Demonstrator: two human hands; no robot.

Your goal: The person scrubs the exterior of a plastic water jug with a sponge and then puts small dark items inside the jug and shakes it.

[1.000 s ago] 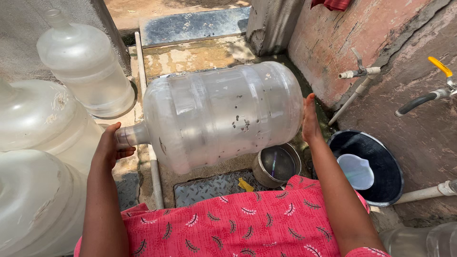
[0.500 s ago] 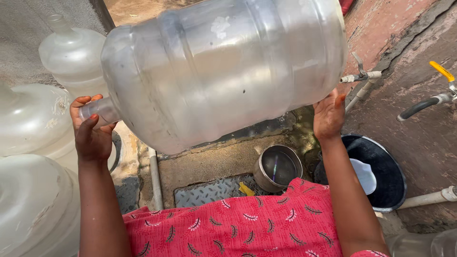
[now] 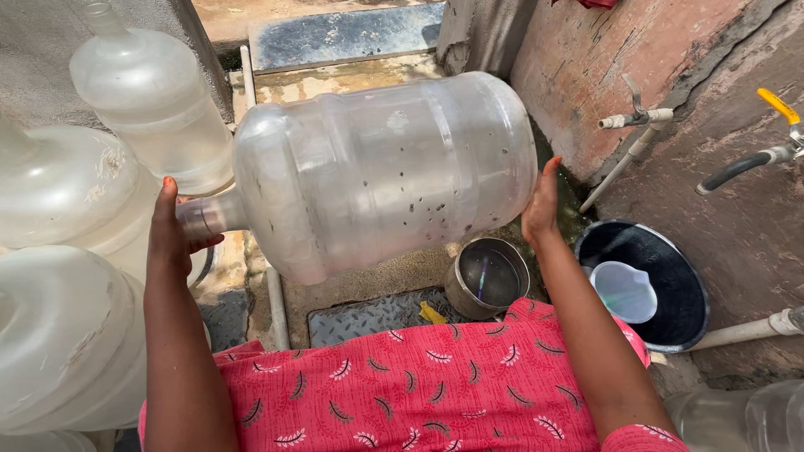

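I hold a large clear plastic water jug (image 3: 385, 167) sideways in the air in front of me. Dark specks show inside it. My left hand (image 3: 172, 230) covers and grips its narrow neck at the left. My right hand (image 3: 540, 205) presses flat against the jug's base at the right. A small steel pot (image 3: 486, 276) stands on the ground just below the jug.
Several other big clear jugs (image 3: 142, 92) crowd the left side. A black bucket (image 3: 670, 310) with a clear plastic mug (image 3: 624, 291) in it sits at the right. Taps and pipes (image 3: 636, 117) stick out of the stained wall. A metal grate (image 3: 352, 318) lies by my knees.
The jug was lifted high and tilted half a second ago; now it has come back down to a level, sideways position. Both hands stayed on its neck and base.
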